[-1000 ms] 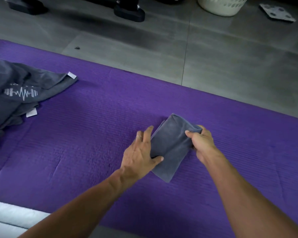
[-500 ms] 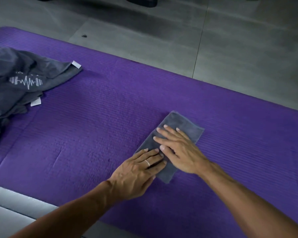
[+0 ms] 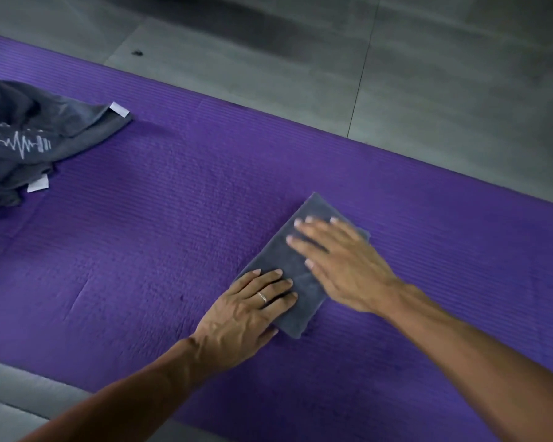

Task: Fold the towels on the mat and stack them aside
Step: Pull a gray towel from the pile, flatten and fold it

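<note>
A small grey towel (image 3: 281, 253), folded into a narrow rectangle, lies flat on the purple mat (image 3: 160, 237) right of centre. My left hand (image 3: 249, 311) presses its near end with straight fingers; a ring shows on one finger. My right hand (image 3: 336, 260) lies flat on the far half, fingers spread and slightly blurred. At the mat's left edge sits a loose pile of dark grey towels (image 3: 23, 138) with white tags and a barbell-heartbeat print.
Grey tiled floor (image 3: 396, 90) runs beyond the mat's far edge. A pale grey surface (image 3: 16, 397) borders the mat at the near left. Bare mat stretches between the pile and the folded towel.
A second ago my right hand pinched the towel's raised corner; it then laid it down. Both hands now press flat, and my right hand has slid toward the towel's far end.
</note>
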`<state>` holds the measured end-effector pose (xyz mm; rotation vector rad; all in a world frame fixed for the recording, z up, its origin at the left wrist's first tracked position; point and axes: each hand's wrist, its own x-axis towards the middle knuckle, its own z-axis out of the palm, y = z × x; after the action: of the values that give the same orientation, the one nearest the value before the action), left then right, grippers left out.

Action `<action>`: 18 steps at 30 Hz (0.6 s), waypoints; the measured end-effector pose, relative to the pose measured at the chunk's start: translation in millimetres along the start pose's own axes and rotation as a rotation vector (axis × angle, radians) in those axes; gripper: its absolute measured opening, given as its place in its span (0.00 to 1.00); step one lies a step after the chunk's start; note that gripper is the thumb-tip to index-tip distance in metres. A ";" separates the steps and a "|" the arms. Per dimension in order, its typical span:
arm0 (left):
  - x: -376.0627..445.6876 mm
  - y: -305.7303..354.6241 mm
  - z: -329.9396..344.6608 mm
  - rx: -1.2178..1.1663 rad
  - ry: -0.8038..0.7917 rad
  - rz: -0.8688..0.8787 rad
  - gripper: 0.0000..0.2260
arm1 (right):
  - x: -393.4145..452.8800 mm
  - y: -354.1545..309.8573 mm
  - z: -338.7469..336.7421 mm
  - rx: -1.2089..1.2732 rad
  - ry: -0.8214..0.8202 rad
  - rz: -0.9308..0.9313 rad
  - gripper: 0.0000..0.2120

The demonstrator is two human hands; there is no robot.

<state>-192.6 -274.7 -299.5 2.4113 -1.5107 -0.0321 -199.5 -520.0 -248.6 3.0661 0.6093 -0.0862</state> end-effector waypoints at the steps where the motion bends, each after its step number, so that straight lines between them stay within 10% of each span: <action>1: 0.7 0.9 -1.4 0.006 -0.007 -0.003 0.24 | -9.6 -5.1 5.7 0.031 -0.070 -0.033 0.24; 7: 11.4 -3.0 -7.9 -0.009 0.029 -0.005 0.29 | -18.1 34.6 5.4 -0.034 -0.184 0.258 0.28; 13: 21.6 -11.1 -14.6 0.051 0.112 0.044 0.20 | -42.1 6.5 -7.1 0.097 -0.118 0.152 0.36; 18: 32.9 -20.2 -44.2 -0.621 0.203 -0.296 0.20 | -37.4 -7.2 6.7 0.032 -0.063 0.154 0.50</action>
<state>-152.5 -285.2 -258.0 2.0263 -0.8732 -0.2683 -237.1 -527.8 -253.1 3.1143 0.3715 -0.1906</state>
